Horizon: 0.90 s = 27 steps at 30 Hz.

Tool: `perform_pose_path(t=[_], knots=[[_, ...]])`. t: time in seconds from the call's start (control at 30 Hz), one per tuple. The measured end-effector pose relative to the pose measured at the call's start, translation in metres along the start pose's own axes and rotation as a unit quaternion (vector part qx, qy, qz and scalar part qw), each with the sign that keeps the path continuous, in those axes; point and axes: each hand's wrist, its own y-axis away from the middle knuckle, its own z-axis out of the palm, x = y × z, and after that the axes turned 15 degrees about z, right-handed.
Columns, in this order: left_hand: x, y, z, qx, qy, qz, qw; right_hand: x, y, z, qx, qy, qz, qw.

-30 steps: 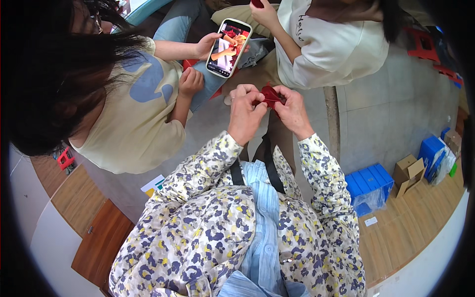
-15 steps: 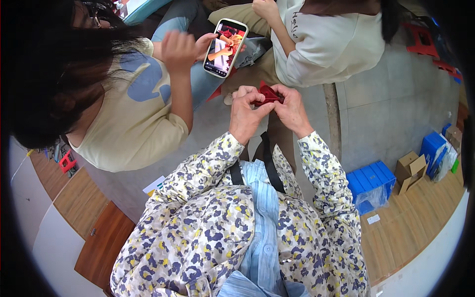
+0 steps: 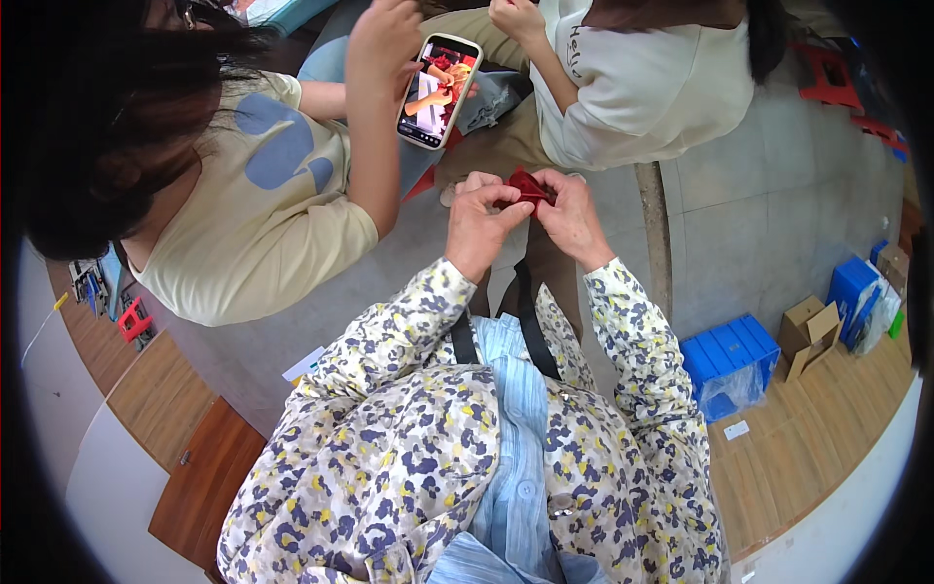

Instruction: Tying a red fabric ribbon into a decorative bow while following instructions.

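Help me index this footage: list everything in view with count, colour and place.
red piece: 1, dark red, upper centre
people: 2, cream and white tops, upper left and right
phone: 1, pale case, held by left person
crates: at least 2, blue, right
open carton: 1, brown, between crates
stools: about 3, red, far left and upper right
card: 1, white, lower right
door: 1, brown, lower left
jacket: 1, patterned white, bottom centre
left hand, right hand: 2, bare, upper centre, pinching red piece

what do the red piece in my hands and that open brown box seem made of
The red piece looks like thin fabric, or possibly paper: it shows folds and a slight sheen. The open box looks like matte cardboard, plain brown with stiff flaps.
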Motion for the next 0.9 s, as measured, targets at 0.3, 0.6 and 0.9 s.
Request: perform_pose_path(t=[0.3,0.6,0.9], knots=[[0.016,0.001,0.010,-0.012,0.116,-0.065,0.991,0.004,0.001,-0.013,-0.080,-0.097,0.030,0.992],[0.015,-0.001,-0.002,0.142,0.137,-0.012,0.980,-0.016,0.013,-0.015,-0.145,-0.143,0.087,0.975],[0.006,0.003,-0.044,-0.018,0.173,-0.030,0.984,-0.009,0.021,0.002,-0.210,-0.155,0.091,0.961]])
